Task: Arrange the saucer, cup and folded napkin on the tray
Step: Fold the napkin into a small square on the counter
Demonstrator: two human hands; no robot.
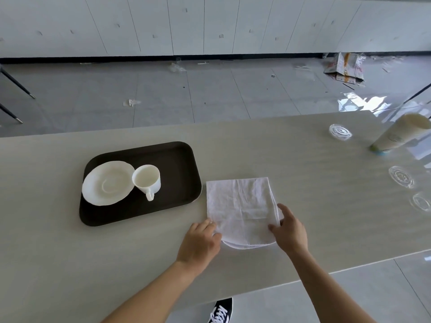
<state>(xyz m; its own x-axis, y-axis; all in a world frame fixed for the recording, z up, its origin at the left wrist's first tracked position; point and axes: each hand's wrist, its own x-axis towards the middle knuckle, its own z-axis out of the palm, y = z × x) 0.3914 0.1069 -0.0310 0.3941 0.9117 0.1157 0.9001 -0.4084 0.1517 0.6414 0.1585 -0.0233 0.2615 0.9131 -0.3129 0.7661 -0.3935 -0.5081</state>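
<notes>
So the napkin is on the table, just right of the tray and not on it. It's white, folded over into a rough rectangle, with the near end rounded where the layers bunch up. Its left edge sits just beside the tray's right rim; can't really tell if they touch.

Both hands are on the napkin's near corners. The left hand has its fingers laid on the near left corner, fingertips pressing onto the cloth, so its grip looks flat rather than pinched. The right hand is at the near right corner, thumb on top of the cloth and the fingers along the edge, looks like it's pinching that side of the napkin.

On the tray, which is dark with rounded corners, the saucer lies flat on the left part. The cup stands upright right next to it, touching or overlapping the saucer's right rim, not centred on it. Handle points toward the person. The right half of the tray is bare.

Far right of the table there's a stack of paper cups lying tilted, plus a few clear lids scattered near it. A shoe pokes out below the table edge.
</notes>
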